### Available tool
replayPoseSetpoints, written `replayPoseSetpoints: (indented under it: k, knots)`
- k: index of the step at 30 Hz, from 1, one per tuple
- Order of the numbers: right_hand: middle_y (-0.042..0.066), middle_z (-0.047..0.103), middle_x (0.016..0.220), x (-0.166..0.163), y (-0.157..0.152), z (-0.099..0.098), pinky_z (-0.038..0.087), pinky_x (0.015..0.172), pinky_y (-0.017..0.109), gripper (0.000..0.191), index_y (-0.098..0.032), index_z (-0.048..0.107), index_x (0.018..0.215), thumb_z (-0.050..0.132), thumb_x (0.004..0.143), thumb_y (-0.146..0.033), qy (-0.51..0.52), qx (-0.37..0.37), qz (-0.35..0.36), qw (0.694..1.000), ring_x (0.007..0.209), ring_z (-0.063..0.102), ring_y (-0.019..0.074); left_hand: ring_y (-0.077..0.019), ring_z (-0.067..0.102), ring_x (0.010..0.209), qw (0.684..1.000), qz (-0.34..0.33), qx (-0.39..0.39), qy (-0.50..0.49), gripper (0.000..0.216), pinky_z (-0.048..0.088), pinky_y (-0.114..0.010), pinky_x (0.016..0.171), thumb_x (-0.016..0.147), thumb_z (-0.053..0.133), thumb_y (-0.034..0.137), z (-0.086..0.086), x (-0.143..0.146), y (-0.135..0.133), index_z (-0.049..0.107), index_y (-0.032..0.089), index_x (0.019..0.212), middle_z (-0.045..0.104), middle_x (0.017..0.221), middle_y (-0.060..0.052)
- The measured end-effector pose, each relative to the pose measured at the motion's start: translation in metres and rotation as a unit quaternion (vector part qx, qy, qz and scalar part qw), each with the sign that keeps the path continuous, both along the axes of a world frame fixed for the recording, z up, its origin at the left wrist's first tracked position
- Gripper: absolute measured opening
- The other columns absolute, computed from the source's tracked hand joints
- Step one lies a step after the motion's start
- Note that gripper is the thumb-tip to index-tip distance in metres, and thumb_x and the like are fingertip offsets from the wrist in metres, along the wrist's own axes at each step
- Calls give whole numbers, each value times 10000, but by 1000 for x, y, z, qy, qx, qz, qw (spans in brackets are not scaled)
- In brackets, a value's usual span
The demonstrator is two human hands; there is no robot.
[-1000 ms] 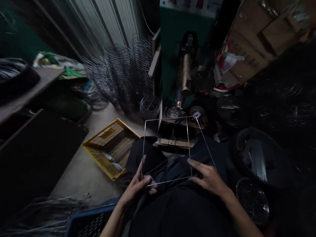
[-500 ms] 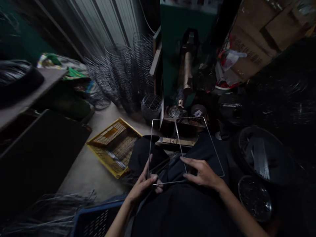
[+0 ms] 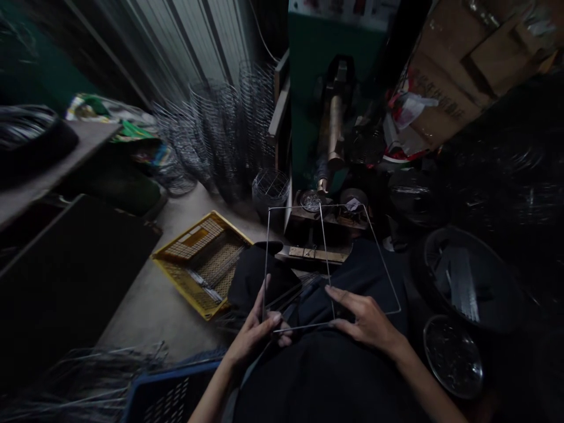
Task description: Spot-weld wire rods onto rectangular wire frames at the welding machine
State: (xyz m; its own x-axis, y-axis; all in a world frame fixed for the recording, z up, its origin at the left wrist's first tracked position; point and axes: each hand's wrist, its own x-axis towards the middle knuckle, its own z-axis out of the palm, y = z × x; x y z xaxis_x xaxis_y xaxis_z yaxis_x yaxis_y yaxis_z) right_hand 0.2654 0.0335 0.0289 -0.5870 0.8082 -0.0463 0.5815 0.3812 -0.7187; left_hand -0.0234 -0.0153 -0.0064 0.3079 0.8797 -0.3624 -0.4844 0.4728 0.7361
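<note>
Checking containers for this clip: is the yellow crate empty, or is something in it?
Not empty: thin metal rods lie inside the yellow crate, visible through its open top; how many, I cannot tell.

Grasping a wire frame point(image 3: 381, 255) with the left hand point(image 3: 258, 330) toward six o'clock, pinching a rod point(image 3: 325, 252) across it with the right hand point(image 3: 366, 317) toward five. Overlooking a yellow crate point(image 3: 178, 288) at eight.

Blue crate point(image 3: 176, 373) cut off at btm edge; L hand point(image 3: 257, 326) hides near L corner of wire frame point(image 3: 326, 252).
</note>
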Motion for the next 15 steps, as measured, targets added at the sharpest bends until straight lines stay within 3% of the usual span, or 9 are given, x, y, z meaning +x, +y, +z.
replayPoseSetpoints:
  k: [8, 15]
  knots:
    - [64, 527, 1442, 6, -3, -3, 458, 1086, 355, 722, -263, 411, 1493, 720, 841, -248, -5, 27, 1, 1000, 1289, 540, 234, -221, 680, 583, 1000, 18, 2, -9, 1022, 538, -316, 555, 893, 658, 270, 14, 8, 8, -135, 390, 1525, 661, 656, -11]
    - [59, 531, 1440, 11, -1, 6, 452, 1093, 346, 738, -263, 401, 1498, 718, 835, -202, 16, 23, 11, 1000, 1298, 532, 228, -218, 683, 592, 1000, 4, 2, 19, 999, 535, -307, 563, 899, 644, 298, 18, 10, 9, -120, 328, 1543, 693, 711, -52]
